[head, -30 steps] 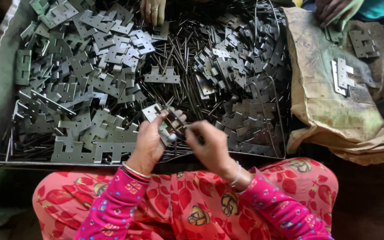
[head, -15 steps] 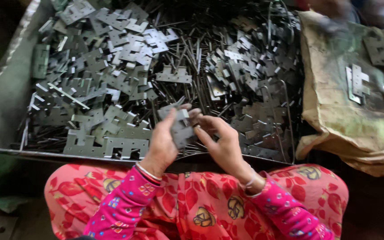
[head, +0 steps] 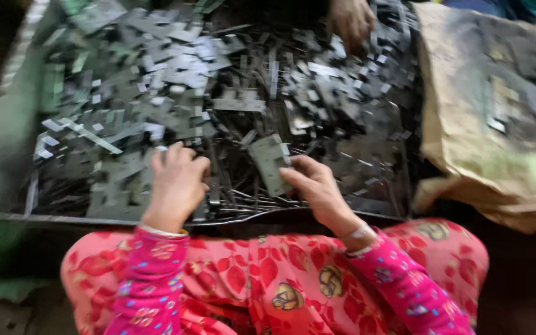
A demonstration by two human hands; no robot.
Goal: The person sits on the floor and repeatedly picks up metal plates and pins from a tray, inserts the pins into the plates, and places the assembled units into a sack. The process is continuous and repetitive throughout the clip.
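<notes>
The right hand pinches a flat grey metal hinge plate between thumb and fingertips, holding it tilted just above the heap, near the front edge of the tray. The left hand is curled with its fingers pressed together, resting knuckles-up on the pile of hinge plates to the left; whether it grips a piece cannot be told through the blur. Between and under the two hands lie thin metal pins, tangled among the plates. At the far side of the tray another person's hand reaches down into the heap. A crumpled brown sack with a few plates lying on it sits just right of the tray. Below are the person's knees in red flowered cloth.
</notes>
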